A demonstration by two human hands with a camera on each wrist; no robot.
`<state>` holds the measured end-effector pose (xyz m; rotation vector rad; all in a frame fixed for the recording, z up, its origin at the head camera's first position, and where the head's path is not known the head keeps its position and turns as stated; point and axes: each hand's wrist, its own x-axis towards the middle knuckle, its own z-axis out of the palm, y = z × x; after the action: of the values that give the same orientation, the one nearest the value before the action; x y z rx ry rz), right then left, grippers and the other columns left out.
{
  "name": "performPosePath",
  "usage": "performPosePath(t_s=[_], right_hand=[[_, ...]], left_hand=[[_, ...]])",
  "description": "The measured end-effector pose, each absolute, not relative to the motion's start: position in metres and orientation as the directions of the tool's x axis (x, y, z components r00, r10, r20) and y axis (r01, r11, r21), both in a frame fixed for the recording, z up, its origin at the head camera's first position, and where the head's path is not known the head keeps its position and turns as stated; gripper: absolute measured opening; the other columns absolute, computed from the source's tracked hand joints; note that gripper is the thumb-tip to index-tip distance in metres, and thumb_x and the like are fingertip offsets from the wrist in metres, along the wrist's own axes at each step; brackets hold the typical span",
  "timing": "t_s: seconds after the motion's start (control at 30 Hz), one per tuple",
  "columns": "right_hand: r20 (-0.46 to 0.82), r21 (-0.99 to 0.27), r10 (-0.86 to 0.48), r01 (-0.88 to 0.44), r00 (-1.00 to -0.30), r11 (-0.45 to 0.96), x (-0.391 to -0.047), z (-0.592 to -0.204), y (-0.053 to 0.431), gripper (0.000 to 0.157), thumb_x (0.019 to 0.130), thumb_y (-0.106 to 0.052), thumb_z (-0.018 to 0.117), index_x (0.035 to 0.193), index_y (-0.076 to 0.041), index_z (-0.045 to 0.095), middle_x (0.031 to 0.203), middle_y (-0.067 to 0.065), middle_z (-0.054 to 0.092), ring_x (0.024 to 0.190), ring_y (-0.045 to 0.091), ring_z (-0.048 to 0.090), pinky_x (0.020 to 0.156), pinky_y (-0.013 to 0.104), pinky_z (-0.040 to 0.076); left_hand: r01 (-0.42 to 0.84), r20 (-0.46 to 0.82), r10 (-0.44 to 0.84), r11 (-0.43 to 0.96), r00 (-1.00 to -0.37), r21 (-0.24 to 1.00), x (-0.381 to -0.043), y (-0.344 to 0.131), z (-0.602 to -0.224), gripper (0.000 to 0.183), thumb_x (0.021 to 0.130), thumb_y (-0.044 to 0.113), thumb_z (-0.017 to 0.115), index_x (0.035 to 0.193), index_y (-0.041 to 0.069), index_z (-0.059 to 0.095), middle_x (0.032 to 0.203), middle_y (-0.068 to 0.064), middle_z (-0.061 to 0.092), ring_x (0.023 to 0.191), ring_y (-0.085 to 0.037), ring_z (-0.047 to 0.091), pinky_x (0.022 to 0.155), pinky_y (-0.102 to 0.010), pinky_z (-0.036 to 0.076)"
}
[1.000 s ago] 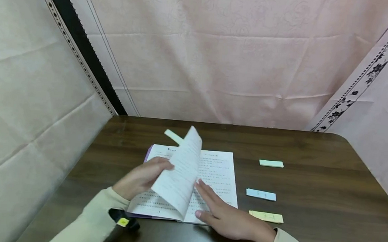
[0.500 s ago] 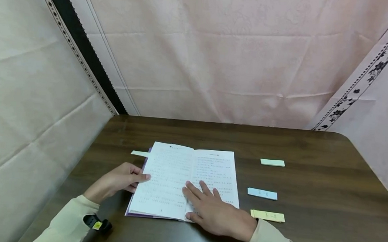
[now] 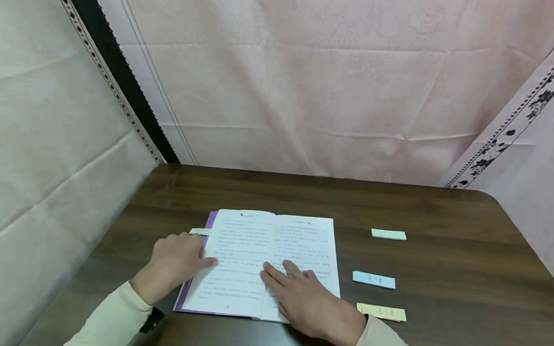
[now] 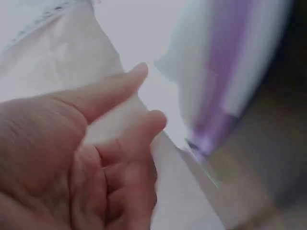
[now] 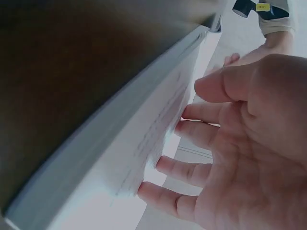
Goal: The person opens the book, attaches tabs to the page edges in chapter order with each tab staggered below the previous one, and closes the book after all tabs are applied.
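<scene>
An open book (image 3: 239, 245) with printed pages lies in the head view, a strip of its purple cover (image 3: 184, 294) showing along the left side. From that side sticks out a pale green sticky tab (image 3: 200, 231). My left hand (image 3: 173, 264) is at the left edge, its thumb over the page margin. In the left wrist view, the left hand (image 4: 96, 148) has thumb and forefinger apart, nothing between them, its other fingers loosely bent. My right hand (image 3: 312, 305) rests its fingertips near the book's fold; in the right wrist view, the right hand (image 5: 240, 139) has its fingers extended against the page.
To the right of the book, a green sticky-note strip (image 3: 388, 234), a blue one (image 3: 373, 279) and a yellow one (image 3: 381, 312) lie apart on the brown wooden table (image 3: 462, 258). Pale cloth (image 3: 310, 90) hangs behind the table.
The lifted page has come down flat on the left side, its green tab now pointing left. My left hand moved left with the page, then turned palm down. The right hand shifted slightly left.
</scene>
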<state>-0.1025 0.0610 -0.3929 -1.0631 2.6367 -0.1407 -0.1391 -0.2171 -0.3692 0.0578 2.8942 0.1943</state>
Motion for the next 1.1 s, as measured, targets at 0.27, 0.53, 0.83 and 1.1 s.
performPosePath(t_s=[0.27, 0.53, 0.83, 1.1], right_hand=[[-0.223, -0.166, -0.699, -0.680, -0.680, 0.715, -0.107, -0.396, 0.061, 0.063, 0.107, -0.019, 0.060, 0.165, -0.025, 0.038, 0.172, -0.009, 0.032, 0.153, 0.030, 0.037, 0.110, 0.059, 0.046], [-0.240, -0.170, -0.684, -0.664, -0.689, 0.728, -0.109, -0.403, 0.057, 0.071, 0.103, -0.004, 0.061, 0.166, -0.027, 0.036, 0.172, -0.011, 0.029, 0.155, 0.030, 0.034, 0.113, 0.063, 0.042], [-0.219, -0.149, -0.709, -0.695, -0.671, 0.703, -0.112, -0.397, 0.061, 0.068, 0.104, -0.005, 0.059, 0.165, -0.024, 0.037, 0.172, -0.012, 0.030, 0.154, 0.030, 0.036, 0.111, 0.062, 0.044], [-0.174, -0.156, -0.755, -0.739, -0.632, 0.655, -0.117, -0.395, 0.072, 0.057, 0.109, -0.020, 0.056, 0.164, -0.023, 0.041, 0.169, -0.012, 0.036, 0.150, 0.024, 0.039, 0.107, 0.053, 0.046]], left_hand=[[0.281, -0.216, 0.375, 0.887, -0.902, 0.367, -0.151, -0.175, -0.373, 0.066, 0.079, 0.026, 0.096, 0.136, 0.006, 0.068, 0.150, -0.014, 0.058, 0.140, -0.032, 0.054, 0.114, -0.050, 0.046], [0.353, -0.263, 0.473, 0.847, -0.841, 0.398, -0.164, -0.158, -0.386, 0.086, 0.079, 0.026, 0.096, 0.152, 0.006, 0.055, 0.168, -0.013, 0.038, 0.156, -0.032, 0.035, 0.121, -0.052, 0.038], [0.352, -0.330, 0.459, 0.874, -0.825, 0.334, -0.163, -0.144, -0.380, 0.087, 0.084, 0.029, 0.091, 0.158, 0.008, 0.049, 0.172, -0.008, 0.033, 0.157, -0.028, 0.033, 0.122, -0.053, 0.036], [0.362, -0.351, 0.444, 0.891, -0.824, 0.276, -0.163, -0.136, -0.376, 0.086, 0.082, 0.031, 0.093, 0.154, 0.010, 0.052, 0.170, -0.010, 0.036, 0.151, -0.030, 0.044, 0.115, -0.055, 0.044]])
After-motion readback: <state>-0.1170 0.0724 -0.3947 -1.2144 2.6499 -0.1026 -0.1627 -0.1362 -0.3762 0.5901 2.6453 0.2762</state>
